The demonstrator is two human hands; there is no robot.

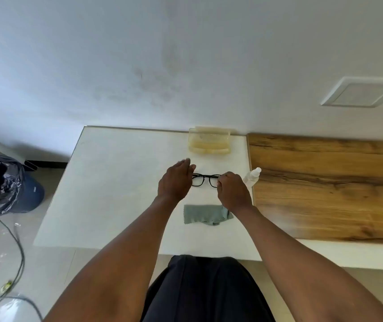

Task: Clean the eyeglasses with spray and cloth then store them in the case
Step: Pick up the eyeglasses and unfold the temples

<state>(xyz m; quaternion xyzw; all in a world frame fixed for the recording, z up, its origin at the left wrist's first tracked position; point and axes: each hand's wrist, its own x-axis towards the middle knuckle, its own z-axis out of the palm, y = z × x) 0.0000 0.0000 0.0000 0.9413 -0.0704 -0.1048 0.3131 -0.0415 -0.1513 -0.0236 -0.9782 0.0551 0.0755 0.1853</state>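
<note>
Even, soft daylight; the white table (116, 182) is bright with faint shadows. Wide-angle bending curves the edges. Slight blur throughout; wall (116, 54) detail is smeared.

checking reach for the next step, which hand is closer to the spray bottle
Right. The right hand is at the glasses' right end, just beside the spray bottle. The left hand is at the glasses' far end, with the frame between.

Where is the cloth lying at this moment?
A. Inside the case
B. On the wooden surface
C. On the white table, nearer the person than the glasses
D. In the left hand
C: the cloth lies flat on the white table, with the glasses beyond it.
</note>
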